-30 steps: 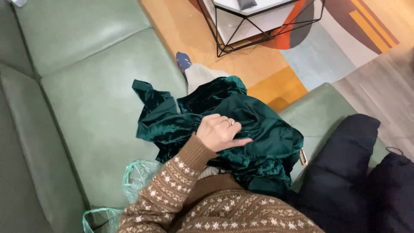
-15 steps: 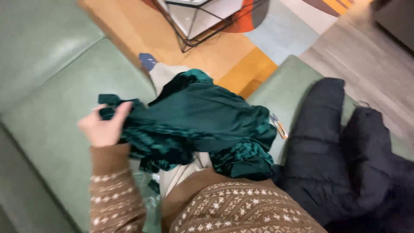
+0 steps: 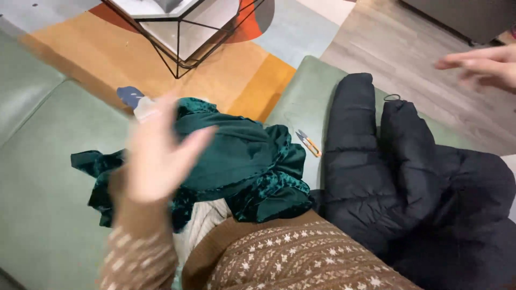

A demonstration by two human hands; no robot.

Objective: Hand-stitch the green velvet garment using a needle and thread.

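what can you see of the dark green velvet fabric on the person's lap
The dark green velvet fabric is a crumpled, glossy heap of deep folds with a crushed sheen. It lies across the person's lap and spills left onto the pale green sofa cushion. The blurred left hand hovers open in front of it; whether they touch cannot be told. Its right edge nears the black puffer jacket, with small yellow-handled snips just beyond. The right hand is far off, open.

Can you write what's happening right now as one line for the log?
left hand: open, blurred, above green velvet cloth | right hand: open, over floor, holding nothing | black puffer jacket and small scissors on sofa
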